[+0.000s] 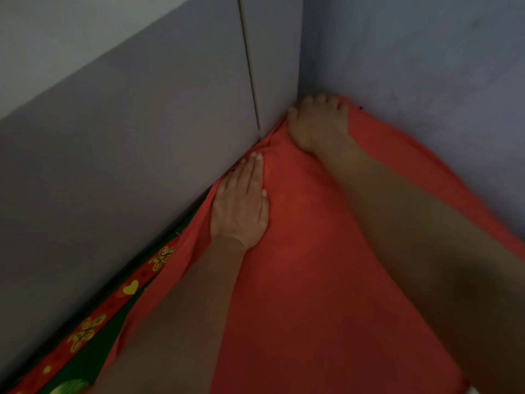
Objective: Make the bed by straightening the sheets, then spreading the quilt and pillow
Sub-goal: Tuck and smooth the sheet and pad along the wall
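Red sheet point(306, 294) covers mattress from lower frame up into corner where grey panel point(142, 123) meets bluish wall point(412, 66). Both bare forearms reach across it. Left hand point(240, 204) lies flat, fingers straight and together, pressing sheet edge just beside panel. Right hand point(318, 123) at far corner, fingers curled down over sheet's corner, gripping it; fingertips hidden. Patterned cloth point(85, 331), green and red with butterflies and heart, shows beneath sheet's left edge, along panel.

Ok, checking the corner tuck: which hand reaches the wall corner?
The right hand, fingers curled over the red sheet there; the left hand lies flat, nearer, along the side wall.
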The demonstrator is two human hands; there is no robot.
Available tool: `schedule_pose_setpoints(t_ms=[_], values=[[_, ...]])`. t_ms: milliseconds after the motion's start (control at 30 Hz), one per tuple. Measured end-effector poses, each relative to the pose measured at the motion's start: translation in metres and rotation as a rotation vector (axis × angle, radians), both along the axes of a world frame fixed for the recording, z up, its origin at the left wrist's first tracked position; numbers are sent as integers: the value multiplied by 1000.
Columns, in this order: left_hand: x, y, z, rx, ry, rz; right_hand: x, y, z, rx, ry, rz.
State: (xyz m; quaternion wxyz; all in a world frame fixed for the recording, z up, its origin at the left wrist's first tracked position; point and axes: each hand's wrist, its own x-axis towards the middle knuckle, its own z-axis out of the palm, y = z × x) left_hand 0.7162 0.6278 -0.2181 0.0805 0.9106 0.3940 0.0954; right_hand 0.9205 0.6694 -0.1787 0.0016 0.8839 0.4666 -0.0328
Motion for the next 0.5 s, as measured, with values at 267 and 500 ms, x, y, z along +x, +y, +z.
schedule_pose_setpoints(t_ms=[267,500], values=[[0,2,3,-38,41,12,-34,-35,6,175,50,30],[-1,3,4,-90,87,17,-106,-149,-4,290,95,-172]])
